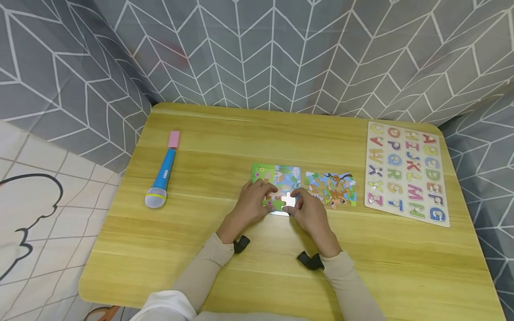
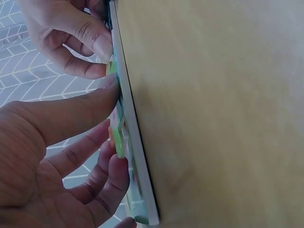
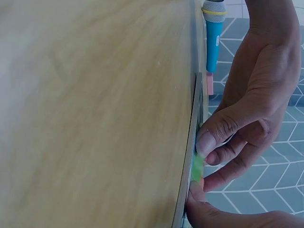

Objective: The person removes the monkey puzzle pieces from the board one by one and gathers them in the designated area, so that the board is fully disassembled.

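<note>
A small jigsaw puzzle in a shallow tray (image 1: 275,168) lies near the table's middle, most of its colourful picture in place. My left hand (image 1: 253,200) holds a green and pink puzzle piece (image 1: 274,203) at the tray's lower part, its thumb at the near edge and fingertips at the far one. In the left wrist view, a green piece (image 2: 120,142) sits slightly raised above the tray. My right hand (image 1: 313,211) has thumb and index finger curled about a bright white puzzle-shaped patch (image 1: 288,201) at the lower right corner; the fingers partly hide it, and glare hides its picture.
Right of the tray lies another jigsaw picture with an animal (image 1: 335,189). A letter board (image 1: 407,174) is at the table's right. A blue toy microphone (image 1: 162,176) and a pink block (image 1: 174,139) lie at the left. Patterned grey curtains (image 1: 273,58) hang behind the table.
</note>
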A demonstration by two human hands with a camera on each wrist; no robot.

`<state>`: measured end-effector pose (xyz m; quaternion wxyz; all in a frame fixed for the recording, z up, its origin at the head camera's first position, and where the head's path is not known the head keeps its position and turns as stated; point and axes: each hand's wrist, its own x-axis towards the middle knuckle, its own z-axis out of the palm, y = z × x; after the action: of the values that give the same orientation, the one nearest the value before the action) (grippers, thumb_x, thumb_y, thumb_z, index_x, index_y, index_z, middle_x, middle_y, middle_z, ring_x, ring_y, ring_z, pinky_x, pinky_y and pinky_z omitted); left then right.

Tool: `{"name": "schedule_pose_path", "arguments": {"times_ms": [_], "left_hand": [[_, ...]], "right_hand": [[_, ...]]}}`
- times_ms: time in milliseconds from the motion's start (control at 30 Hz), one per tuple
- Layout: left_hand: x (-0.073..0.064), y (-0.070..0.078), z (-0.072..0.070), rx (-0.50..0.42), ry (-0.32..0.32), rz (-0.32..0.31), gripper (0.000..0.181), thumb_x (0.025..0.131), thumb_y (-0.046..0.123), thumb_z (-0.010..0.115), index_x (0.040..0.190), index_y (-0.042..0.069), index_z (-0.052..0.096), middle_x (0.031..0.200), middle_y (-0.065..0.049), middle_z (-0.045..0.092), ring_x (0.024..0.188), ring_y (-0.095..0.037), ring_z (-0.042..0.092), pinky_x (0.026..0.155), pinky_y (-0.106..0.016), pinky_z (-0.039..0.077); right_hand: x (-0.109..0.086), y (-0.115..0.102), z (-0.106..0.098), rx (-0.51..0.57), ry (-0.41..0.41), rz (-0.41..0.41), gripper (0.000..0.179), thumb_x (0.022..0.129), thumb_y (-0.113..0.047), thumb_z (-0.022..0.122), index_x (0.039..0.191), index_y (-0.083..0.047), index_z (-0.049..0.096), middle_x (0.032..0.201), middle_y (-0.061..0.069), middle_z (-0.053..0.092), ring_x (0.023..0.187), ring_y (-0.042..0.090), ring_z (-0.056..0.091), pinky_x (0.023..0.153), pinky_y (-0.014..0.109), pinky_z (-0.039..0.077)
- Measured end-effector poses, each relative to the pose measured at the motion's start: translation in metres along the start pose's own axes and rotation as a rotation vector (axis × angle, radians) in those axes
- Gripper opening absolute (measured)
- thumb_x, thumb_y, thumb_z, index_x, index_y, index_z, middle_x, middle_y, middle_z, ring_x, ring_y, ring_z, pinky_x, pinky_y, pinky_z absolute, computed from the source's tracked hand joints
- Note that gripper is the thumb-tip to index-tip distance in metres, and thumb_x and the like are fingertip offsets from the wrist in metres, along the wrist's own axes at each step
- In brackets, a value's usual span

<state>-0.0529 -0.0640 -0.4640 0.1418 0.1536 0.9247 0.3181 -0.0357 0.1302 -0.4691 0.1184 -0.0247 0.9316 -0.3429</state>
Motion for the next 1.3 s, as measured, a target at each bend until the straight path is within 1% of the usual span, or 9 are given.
{"name": "schedule_pose_path", "arguments": {"times_ms": [133,233,333,433,600,733,800,967,1300], "left_hand": [[-0.002,-0.005,-0.003,-0.036,-0.002,0.002,0.049,0.083,0.021,0.083,0.129,0.013,0.065,0.108,-0.003,0.061,0.104,-0.022,0.059,0.117,-0.052,0.036],[-0.003,-0.01,-0.008,-0.043,-0.008,-0.005,0.063,0.08,0.024,0.087,0.136,0.014,0.061,0.132,-0.007,0.057,0.125,-0.028,0.053,0.111,-0.049,0.043],[-0.004,-0.015,-0.012,-0.014,-0.044,-0.022,0.081,0.076,0.027,0.089,0.147,0.015,0.052,0.158,-0.009,0.039,0.147,-0.034,0.036,0.121,-0.054,0.034],[-0.005,-0.017,-0.014,0.002,-0.094,-0.039,0.093,0.075,0.029,0.09,0.154,0.015,0.042,0.17,-0.01,0.017,0.157,-0.036,0.017,0.128,-0.055,0.017],[-0.004,-0.019,-0.014,0.004,-0.119,-0.053,0.102,0.076,0.03,0.089,0.159,0.014,0.031,0.172,-0.01,0.005,0.16,-0.033,0.004,0.13,-0.053,0.012],[-0.004,-0.019,-0.016,0.009,-0.122,-0.056,0.103,0.076,0.031,0.089,0.159,0.013,0.03,0.172,-0.011,0.005,0.16,-0.032,0.004,0.13,-0.053,0.012],[-0.004,-0.018,-0.017,0.012,-0.126,-0.055,0.103,0.076,0.031,0.089,0.159,0.013,0.03,0.172,-0.012,0.005,0.16,-0.032,0.004,0.13,-0.053,0.013],[-0.004,-0.019,-0.017,0.024,-0.134,-0.054,0.103,0.076,0.031,0.089,0.159,0.013,0.03,0.171,-0.012,0.005,0.16,-0.032,0.004,0.13,-0.053,0.012],[-0.005,-0.019,-0.017,0.018,-0.133,-0.055,0.099,0.077,0.032,0.088,0.157,0.013,0.035,0.171,-0.012,0.007,0.16,-0.032,0.005,0.13,-0.053,0.013]], "right_hand": [[0.0,0.001,0.001,0.003,-0.001,-0.014,0.046,0.079,-0.025,0.086,0.113,-0.003,0.065,0.067,0.002,0.058,0.054,0.012,0.047,0.053,0.023,0.039],[0.0,0.001,0.0,0.007,-0.007,-0.011,0.046,0.08,-0.025,0.085,0.114,-0.003,0.064,0.067,0.002,0.058,0.055,0.012,0.047,0.054,0.023,0.04],[0.001,0.001,-0.001,0.007,-0.019,-0.003,0.046,0.081,-0.026,0.085,0.115,-0.004,0.064,0.068,0.002,0.058,0.056,0.013,0.048,0.055,0.025,0.04],[0.002,0.001,-0.002,0.003,-0.035,0.003,0.045,0.082,-0.027,0.084,0.115,-0.004,0.063,0.069,0.002,0.059,0.057,0.013,0.049,0.057,0.026,0.041],[0.003,-0.002,-0.003,-0.02,-0.05,-0.001,0.052,0.082,-0.026,0.084,0.123,-0.005,0.061,0.071,0.002,0.062,0.057,0.013,0.05,0.057,0.026,0.042],[0.003,-0.008,-0.003,-0.005,-0.058,-0.03,0.066,0.082,-0.024,0.084,0.139,-0.008,0.055,0.071,0.001,0.063,0.057,0.012,0.051,0.058,0.026,0.042],[0.003,-0.011,-0.001,0.005,-0.061,-0.048,0.067,0.082,-0.023,0.084,0.141,-0.009,0.055,0.07,0.001,0.063,0.057,0.012,0.051,0.057,0.025,0.042],[0.005,-0.019,0.004,0.002,-0.062,-0.074,0.054,0.082,-0.022,0.084,0.13,-0.008,0.065,0.068,0.0,0.062,0.056,0.01,0.05,0.054,0.024,0.041],[0.009,-0.026,0.01,-0.017,-0.071,-0.069,0.039,0.08,-0.019,0.085,0.114,-0.006,0.071,0.07,-0.001,0.062,0.059,0.01,0.05,0.057,0.023,0.04]]}}
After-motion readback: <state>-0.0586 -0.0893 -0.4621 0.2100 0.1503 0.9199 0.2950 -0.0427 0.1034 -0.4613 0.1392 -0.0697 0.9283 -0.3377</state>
